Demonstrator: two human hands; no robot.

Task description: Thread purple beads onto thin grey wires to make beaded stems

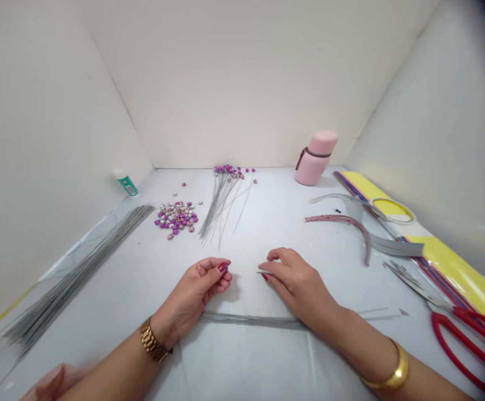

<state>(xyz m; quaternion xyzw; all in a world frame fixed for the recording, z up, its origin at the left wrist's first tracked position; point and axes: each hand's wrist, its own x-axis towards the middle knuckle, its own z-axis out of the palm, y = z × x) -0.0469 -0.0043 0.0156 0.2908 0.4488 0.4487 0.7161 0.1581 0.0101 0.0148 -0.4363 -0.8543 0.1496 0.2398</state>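
Down at the near edge, from where I stand, a blurred pinkish shape (58, 379) shows beside the person's left forearm; I can't tell what it is. A gold bangle (392, 370) circles the right arm, and a gold-coloured watch (153, 341) the left wrist. Some thin grey wires (259, 321) lie crosswise on the table, running behind the right forearm. Just beyond, the left hand (209, 281) pinches a small purple bead (226, 269), mostly hidden by the fingertips. Facing it, well apart, the right hand (292, 275) has its fingers drawn together on a thin pale sliver (263, 272), too small to make out fully.

Off to the right lie red-handled scissors (439, 304), blades pointing away. A thick bundle of wires (79, 278) slants along the left side. Farther on come curved strips (392, 247), a long yellow packet (451, 267) with a tape roll (411, 217) on it, and a heap of beads (177, 218). Beaded wires (216, 206) fan out behind. At the back sit a leaning green-and-white glue stick (127, 185) and a pink bottle (314, 167).
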